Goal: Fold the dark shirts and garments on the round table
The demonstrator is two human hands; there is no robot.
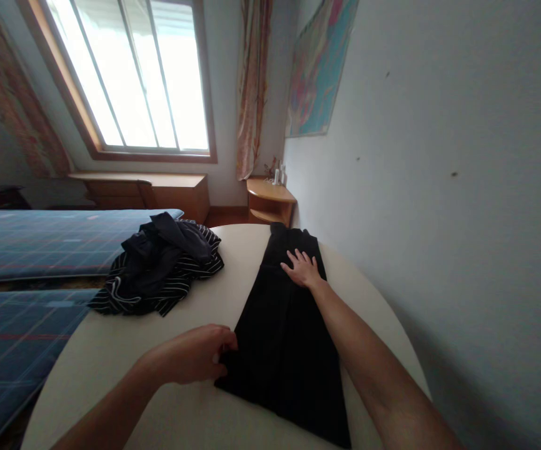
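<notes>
A black garment lies flat and lengthwise on a round cream table, its narrow end at the far edge and its wider end near me. My left hand pinches the garment's near left corner between thumb and fingers. Farther up, my right hand rests palm down on the cloth with its fingers spread. A crumpled heap of dark and striped clothes sits at the table's far left.
Beds with blue plaid mattresses adjoin the table on the left. A white wall runs close along the right. Beyond the table are a corner shelf, a wooden desk and a window with curtains.
</notes>
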